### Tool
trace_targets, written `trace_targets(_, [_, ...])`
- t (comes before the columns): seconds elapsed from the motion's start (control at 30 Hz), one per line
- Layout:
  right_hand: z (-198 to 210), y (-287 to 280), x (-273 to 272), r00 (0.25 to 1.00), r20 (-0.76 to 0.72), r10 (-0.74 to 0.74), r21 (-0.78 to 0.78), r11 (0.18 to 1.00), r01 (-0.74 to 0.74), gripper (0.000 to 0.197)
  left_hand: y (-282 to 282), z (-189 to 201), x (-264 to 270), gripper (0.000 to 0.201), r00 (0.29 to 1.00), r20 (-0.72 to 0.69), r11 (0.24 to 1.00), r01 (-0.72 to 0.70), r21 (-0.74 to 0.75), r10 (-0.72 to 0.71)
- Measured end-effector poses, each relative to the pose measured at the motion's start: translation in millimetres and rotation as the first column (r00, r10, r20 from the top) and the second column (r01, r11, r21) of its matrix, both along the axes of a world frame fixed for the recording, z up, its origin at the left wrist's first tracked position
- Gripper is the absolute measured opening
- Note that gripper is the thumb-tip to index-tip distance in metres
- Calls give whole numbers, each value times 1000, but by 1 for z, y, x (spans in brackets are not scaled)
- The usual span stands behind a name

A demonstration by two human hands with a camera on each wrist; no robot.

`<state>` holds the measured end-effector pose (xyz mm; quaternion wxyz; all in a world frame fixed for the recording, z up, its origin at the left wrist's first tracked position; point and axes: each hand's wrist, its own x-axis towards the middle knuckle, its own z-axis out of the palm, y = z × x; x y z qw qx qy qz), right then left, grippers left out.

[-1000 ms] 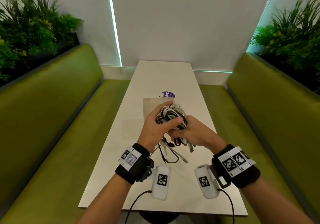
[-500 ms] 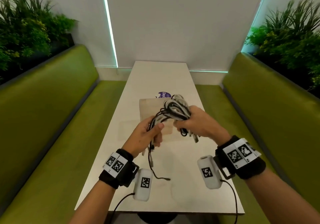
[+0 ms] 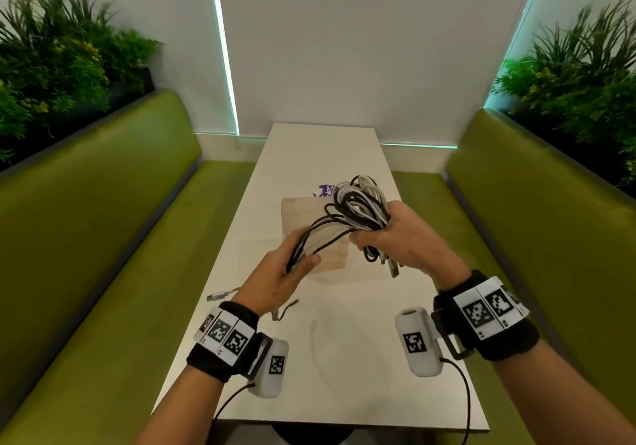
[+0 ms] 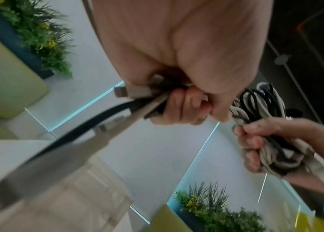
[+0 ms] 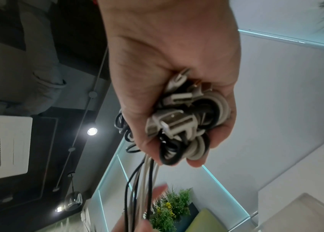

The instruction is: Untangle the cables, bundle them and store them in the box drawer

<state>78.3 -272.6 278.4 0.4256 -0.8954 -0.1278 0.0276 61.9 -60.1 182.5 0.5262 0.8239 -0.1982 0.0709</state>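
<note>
A tangle of black and white cables [image 3: 361, 208] hangs above the white table [image 3: 344, 358]. My right hand [image 3: 389, 234] grips the bunch [image 5: 187, 122], with several plugs [image 3: 392, 267] dangling below the fist. My left hand [image 3: 285, 272] sits lower and to the left, fingers curled round a few black and white strands [image 4: 153, 97] pulled out of the bunch. Two plug ends [image 3: 220, 295] trail under the left hand near the table's left edge. A pale translucent box [image 3: 303, 214] stands on the table behind the hands, partly hidden by them.
A purple-labelled item [image 3: 325, 190] lies just beyond the box. Green benches [image 3: 103, 238] run along both sides of the table, with plants [image 3: 62, 59] behind their backs. A white wall closes the far end.
The hands have drawn apart: the left moved down and left pulling strands out of the tangle, the right lifted the bunch up and right. Loose ends now trail by the table's left edge.
</note>
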Motion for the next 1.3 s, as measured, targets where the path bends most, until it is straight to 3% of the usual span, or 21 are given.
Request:
trace_targets(0.17, [8,3,-2,998,-57,6,25,1000,-4,13,1,-12,0,45,961,205,978,-202,52,188])
trace_targets(0.3, [15,5,-1,997,-72,5,-36,999,-8,14,3,-16,5,85,972,144,981,-191,22,186])
trace_targets(0.37, [15,9,-2,995,-99,20,-78,997,-28,14,-8,-9,5,94,985,111,991,-136,10,134])
trace_targets(0.43, [13,13,-3,992,-123,40,-86,995,-50,15,-21,-5,7,76,985,109,989,-140,35,136])
trace_targets(0.57, [17,9,-4,991,-127,42,-36,998,-47,17,-34,-8,6,19,981,92,984,-175,19,172])
trace_targets(0.63, [16,6,-3,990,-137,46,-6,999,-47,19,-35,-11,2,18,996,-35,987,-83,-139,79])
trace_targets(0.73, [8,7,-3,989,-143,25,33,999,-20,20,-34,-10,-2,24,985,-167,921,-31,-388,-38])
trace_targets(0.93, [-5,9,-5,995,-102,11,115,993,0,16,-15,-17,-3,34,990,-139,935,-49,-352,0])
trace_targets(1.03, [-10,12,-6,999,-50,-5,140,990,12,14,-10,-14,-5,38,982,-180,906,-25,-423,-57])
trace_targets(1.1, [-15,15,-4,999,-23,-35,172,984,38,14,-16,-8,-4,35,982,-188,885,-68,-460,-22])
trace_targets(1.2, [-30,25,-5,999,-34,1,186,983,6,9,-29,3,3,30,978,-180,795,-190,-576,103])
trace_targets(1.3, [-49,35,-6,994,-98,39,135,990,-26,9,-39,11,6,21,964,-247,643,-251,-724,97])
